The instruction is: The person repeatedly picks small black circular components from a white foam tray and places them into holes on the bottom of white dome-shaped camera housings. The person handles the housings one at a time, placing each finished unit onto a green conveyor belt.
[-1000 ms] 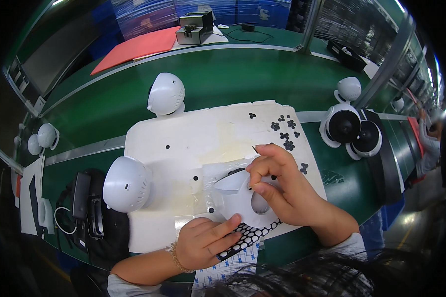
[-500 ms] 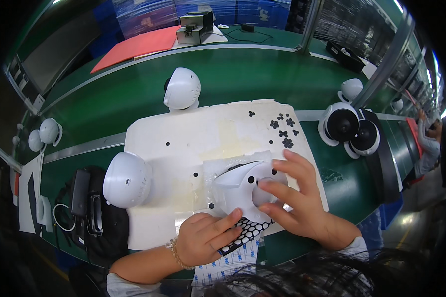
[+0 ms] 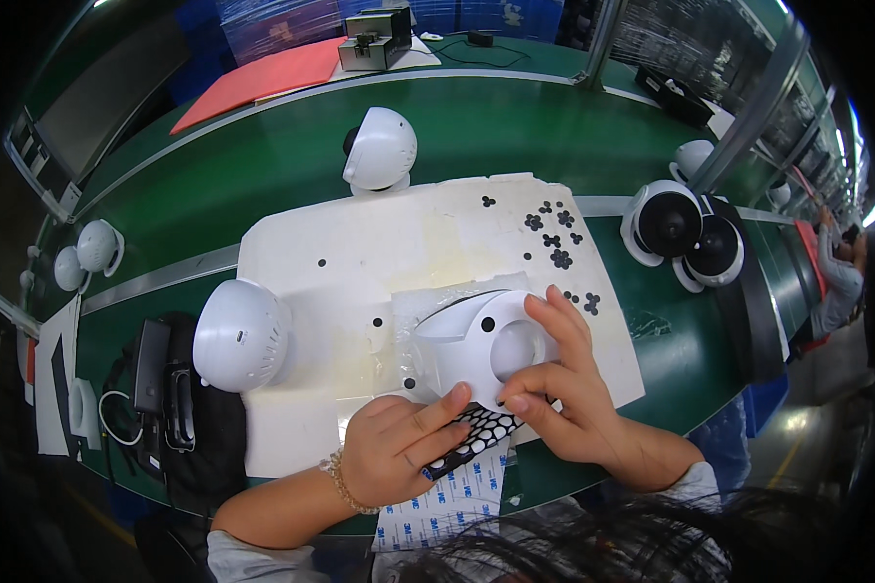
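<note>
A white dome-shaped device (image 3: 447,361) lies on its side on a translucent foam pad (image 3: 410,309), its round ring base facing up. One black round pad (image 3: 488,325) sits on the ring's upper left. My right hand (image 3: 576,408) is closed at the ring's lower edge, thumb and forefinger pinching a small dark dot that looks like another pad; its other fingers extend along the ring's right side. My left hand (image 3: 399,449) grips a black sheet with white circles (image 3: 476,433), its fingertips at the device's lower left edge. A white printed backing sheet (image 3: 447,500) hangs below.
Black pads and clusters (image 3: 551,240) are scattered over the white board (image 3: 340,228). White devices stand at the left (image 3: 238,335), far middle (image 3: 381,151) and right (image 3: 663,222). A black bag with adapters (image 3: 204,428) lies at left. A metal post (image 3: 749,112) rises at right.
My right hand has moved from over the ring to its lower edge, and its thumb and forefinger have come together. The left hand keeps its grip. The whole view has shifted slightly.
</note>
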{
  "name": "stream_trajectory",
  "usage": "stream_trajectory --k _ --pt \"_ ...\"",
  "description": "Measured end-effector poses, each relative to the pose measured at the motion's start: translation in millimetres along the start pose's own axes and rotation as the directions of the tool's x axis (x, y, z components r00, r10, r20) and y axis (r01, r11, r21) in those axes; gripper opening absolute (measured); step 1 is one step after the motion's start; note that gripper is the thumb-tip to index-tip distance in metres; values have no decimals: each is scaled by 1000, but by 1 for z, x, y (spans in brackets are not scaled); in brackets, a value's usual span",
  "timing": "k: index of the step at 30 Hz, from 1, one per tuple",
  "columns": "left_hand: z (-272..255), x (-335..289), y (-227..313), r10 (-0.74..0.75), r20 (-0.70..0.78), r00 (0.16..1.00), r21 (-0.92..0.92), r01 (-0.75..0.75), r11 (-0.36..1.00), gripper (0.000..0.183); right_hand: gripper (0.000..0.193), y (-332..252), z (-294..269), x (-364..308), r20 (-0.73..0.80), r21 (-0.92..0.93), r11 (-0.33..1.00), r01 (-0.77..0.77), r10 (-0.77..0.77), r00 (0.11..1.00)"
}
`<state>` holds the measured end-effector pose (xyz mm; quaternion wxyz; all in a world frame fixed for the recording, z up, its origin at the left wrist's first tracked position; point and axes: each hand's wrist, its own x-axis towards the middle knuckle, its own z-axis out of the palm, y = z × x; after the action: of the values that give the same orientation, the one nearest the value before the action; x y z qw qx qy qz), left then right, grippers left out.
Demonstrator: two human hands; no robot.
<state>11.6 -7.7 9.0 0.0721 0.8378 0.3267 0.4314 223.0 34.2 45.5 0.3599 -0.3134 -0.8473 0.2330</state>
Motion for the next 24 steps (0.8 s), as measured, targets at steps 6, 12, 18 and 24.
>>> stream_trajectory --k 6,12,18,24 --pt "0 2 2 -12 -11 1000 -1 12 1000 21 17 9 2 -20 -77 -424 886 187 -241 968" --pt "-1 2 2 -24 8 1000 -14 25 1000 27 27 -1 11 -25 -207 -357 899 252 -339 918" --pt "0 1 2 -33 4 999 -10 33 999 31 19 -4 22 -29 -192 -449 785 427 -551 812" --pt "0 3 3 -33 12 999 -15 33 999 31 17 -7 17 -21 -218 -425 849 315 -434 874"
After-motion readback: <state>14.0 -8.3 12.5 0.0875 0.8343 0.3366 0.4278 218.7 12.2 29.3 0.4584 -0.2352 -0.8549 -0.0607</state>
